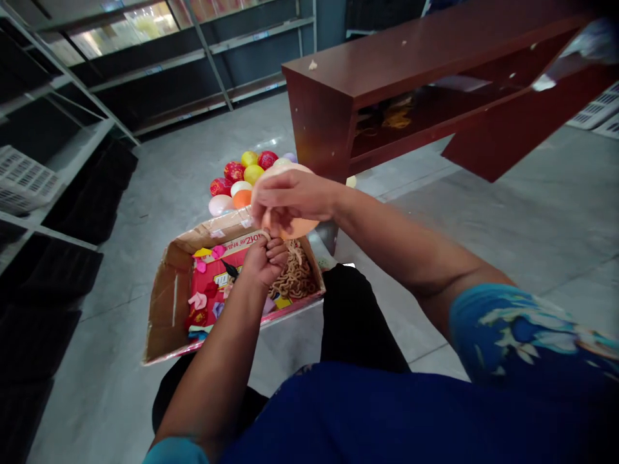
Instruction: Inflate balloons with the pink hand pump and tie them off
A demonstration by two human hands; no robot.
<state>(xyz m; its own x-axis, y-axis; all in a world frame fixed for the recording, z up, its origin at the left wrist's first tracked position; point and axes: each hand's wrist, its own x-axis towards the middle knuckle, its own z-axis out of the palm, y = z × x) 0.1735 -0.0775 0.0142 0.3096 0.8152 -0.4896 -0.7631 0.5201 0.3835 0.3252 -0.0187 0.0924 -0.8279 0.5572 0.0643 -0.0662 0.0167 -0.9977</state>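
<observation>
Running beneath both hands, the box's [162,309] rim hems them in, while floor [435,225] opens out rightward, below the desk [319,119]. Above the box hangs the balloon [305,227], pale peach and see-through, partly behind the right hand [290,196]. That hand arches, fingers half-curled; its hold I can't tell. The left hand [265,261] makes a fist around a tan strand [265,234].

Dim light, stretched blurry edges

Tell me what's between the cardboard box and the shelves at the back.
In the head view, a cluster of balloons lies on the floor between the cardboard box and the back shelves.
</observation>
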